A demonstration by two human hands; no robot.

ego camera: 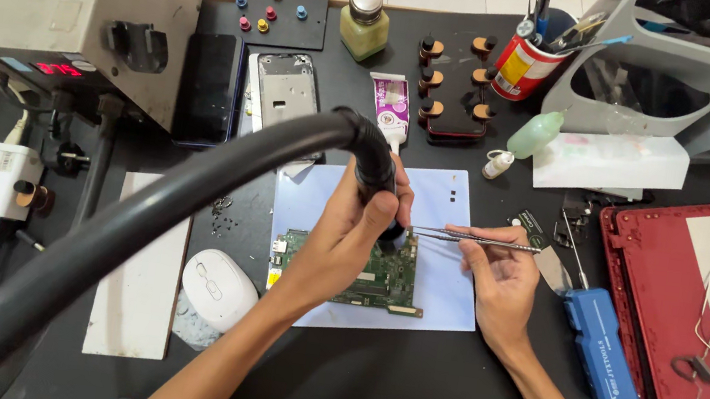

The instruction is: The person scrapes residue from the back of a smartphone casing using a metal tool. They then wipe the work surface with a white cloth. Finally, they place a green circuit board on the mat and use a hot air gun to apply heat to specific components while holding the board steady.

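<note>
While tweezers (473,239) reach in, the circuit board (381,281) lies seemingly under both grips.

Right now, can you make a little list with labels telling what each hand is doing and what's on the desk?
Left hand: grips a black hot-air handle with a thick hose, nozzle pointing down at the board
Right hand: holds thin metal tweezers, tips near the nozzle
Under the hands: green circuit board on a pale blue mat
Beside: white mouse, blue box, red laptop shell
</note>
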